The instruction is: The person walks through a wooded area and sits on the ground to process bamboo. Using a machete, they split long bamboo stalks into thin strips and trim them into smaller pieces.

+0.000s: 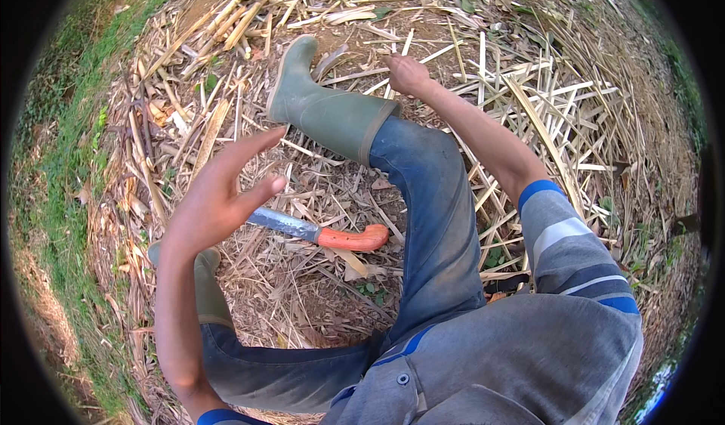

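"In the head view, what surrounds the machete (321, 234)?"

"Dry, papery litter (294, 296) under it, one green rubber boot (328, 119) beyond it, a second boot (212, 293) to its left, towards the wearer. Past its right side, the bent leg in blue trousers (434, 206) stands between it and a criss-cross heap of pale split strips (563, 119). Far to its left runs grass (68, 187)."

"And the hands?"

"The left hand (204, 206) covers the blade's far end from sight, thumb and fingers spread wide, holding nothing. The right hand (408, 76), well beyond the machete, is curled narrow near thin strips; I can't tell whether it grips one."

"Materials?"

"Dull grey metal blade, smooth orange handle with a hooked butt, matt boots, dusty trousers, straight-edged, flat strips."
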### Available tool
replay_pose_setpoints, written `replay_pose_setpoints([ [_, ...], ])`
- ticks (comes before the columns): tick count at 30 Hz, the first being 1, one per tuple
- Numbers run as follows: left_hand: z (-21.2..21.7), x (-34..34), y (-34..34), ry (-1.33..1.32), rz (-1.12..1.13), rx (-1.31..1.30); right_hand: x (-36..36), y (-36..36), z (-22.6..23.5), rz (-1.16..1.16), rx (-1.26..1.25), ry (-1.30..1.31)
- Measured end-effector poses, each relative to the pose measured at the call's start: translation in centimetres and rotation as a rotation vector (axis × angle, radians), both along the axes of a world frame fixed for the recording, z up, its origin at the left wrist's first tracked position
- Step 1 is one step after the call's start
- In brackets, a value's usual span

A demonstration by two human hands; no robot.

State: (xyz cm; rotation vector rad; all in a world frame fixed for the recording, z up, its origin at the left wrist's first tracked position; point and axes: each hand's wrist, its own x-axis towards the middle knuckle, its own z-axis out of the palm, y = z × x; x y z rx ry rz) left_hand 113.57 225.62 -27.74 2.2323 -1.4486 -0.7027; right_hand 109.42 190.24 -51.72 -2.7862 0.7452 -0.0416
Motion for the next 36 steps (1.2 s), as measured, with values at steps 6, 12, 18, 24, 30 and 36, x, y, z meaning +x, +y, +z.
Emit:
replay_pose_setpoints([
  [6,-3.4,-0.2,16.8,0.120,0.380,0.247,1.7,-3.4,-5.9,0.360,-0.258,0.240],
  [12,-3.4,0.2,19.7,0.044,0.638,0.240,2.4,-5.0,-6.5,0.325,-0.293,0.262],
  [18,-3.2,0.0,19.5,0.067,0.573,0.186,4.5,-6.4,-6.1,0.266,-0.238,0.436],
  [24,-3.2,0.4,20.8,0.075,0.651,0.185,4.9,-6.0,-4.9,0.366,-0.423,0.435],
  [30,-3.5,1.0,21.8,0.098,0.673,0.171,3.8,-9.2,-4.3,0.627,-0.336,0.343],
  [36,-3.5,1.2,21.1,0.091,0.653,0.190,1.8,-8.8,-4.0,0.726,-0.332,0.233],
])
